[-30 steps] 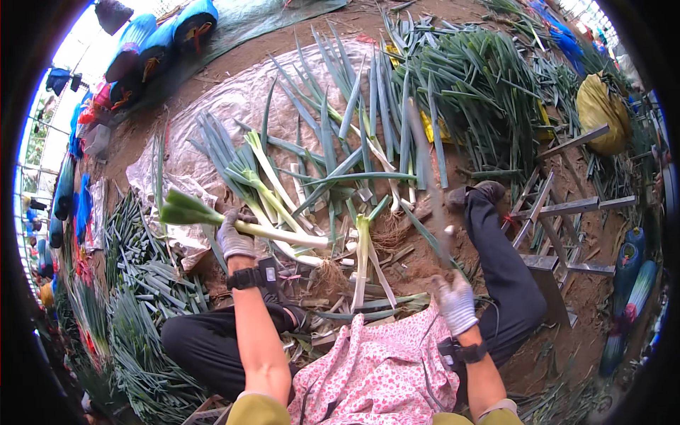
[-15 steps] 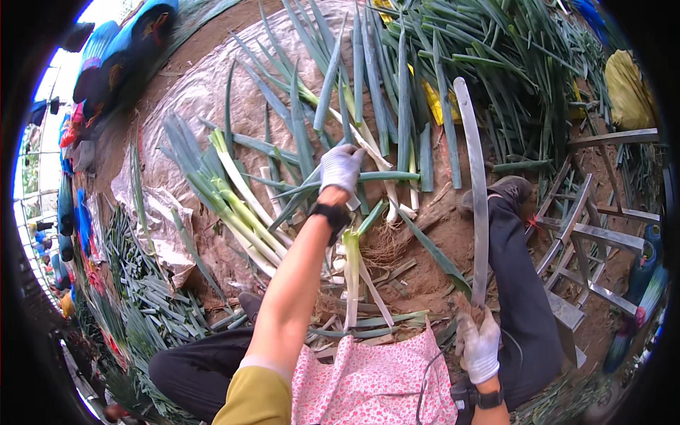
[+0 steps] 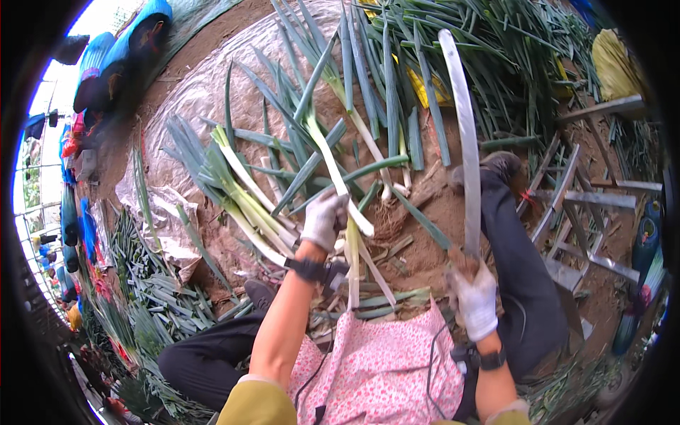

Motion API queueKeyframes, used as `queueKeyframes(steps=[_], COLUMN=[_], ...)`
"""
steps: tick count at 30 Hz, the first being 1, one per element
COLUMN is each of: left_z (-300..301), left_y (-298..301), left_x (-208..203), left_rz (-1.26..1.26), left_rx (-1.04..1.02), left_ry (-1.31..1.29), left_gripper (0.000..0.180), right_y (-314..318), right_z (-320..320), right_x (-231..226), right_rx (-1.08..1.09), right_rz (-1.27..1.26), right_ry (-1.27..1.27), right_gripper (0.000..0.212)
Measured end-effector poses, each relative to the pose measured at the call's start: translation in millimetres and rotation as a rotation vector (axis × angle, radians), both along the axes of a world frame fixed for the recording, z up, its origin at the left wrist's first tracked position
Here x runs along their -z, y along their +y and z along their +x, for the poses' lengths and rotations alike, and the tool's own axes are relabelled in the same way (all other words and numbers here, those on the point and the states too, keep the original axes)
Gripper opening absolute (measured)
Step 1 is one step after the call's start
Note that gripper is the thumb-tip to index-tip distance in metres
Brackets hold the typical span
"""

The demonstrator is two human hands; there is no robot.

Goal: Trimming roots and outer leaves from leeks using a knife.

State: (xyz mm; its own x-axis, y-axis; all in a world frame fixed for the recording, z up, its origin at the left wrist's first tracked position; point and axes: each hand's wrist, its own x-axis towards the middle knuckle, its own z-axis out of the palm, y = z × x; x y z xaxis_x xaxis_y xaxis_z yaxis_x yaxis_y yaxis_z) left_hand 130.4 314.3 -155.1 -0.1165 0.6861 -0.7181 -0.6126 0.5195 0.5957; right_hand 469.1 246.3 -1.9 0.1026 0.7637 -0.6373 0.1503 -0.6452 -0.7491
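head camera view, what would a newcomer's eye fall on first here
Probably the long, curved blade, standing out right of centre in the gloved right hand. Next, near the middle, the gloved left hand grips a leek by its pale shaft. The pink flowered apron at bottom centre and the big green leek heap at upper right also stand out.

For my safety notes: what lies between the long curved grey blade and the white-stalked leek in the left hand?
In the head view, a narrow green leaf, brown stringy roots and brown soil lie between blade and leek.
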Motion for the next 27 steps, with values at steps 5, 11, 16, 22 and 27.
queueKeyframes(steps=[5,11,16,22,27], left_z=[31.8,69.7,71.6,56.0,44.1], left_y=[-171.0,-296.7,-356.9,-386.4,-394.8], left_x=[-159.7,-252.4,-269.6,-307.7,-314.5], left_rz=[0.043,0.188,0.243,0.2,0.225], left_rx=[0.132,0.386,0.408,0.172,0.08], left_ry=[0.201,0.362,0.434,0.389,0.542], left_gripper=[0.042,0.036,0.038,0.028,0.016], right_y=[-15.3,-64.7,-97.8,-104.7,-117.5], right_z=[-44.2,-100.6,-118.3,-141.1,-168.5], right_x=[-23.8,-53.2,-60.3,-112.1,-152.8], right_rx=[-0.142,-0.232,-0.206,-0.266,-0.158], right_rz=[-0.063,-0.118,-0.146,-0.049,0.233], right_ry=[0.199,0.517,0.819,0.821,0.776], right_gripper=[0.036,0.032,0.03,0.041,0.038])
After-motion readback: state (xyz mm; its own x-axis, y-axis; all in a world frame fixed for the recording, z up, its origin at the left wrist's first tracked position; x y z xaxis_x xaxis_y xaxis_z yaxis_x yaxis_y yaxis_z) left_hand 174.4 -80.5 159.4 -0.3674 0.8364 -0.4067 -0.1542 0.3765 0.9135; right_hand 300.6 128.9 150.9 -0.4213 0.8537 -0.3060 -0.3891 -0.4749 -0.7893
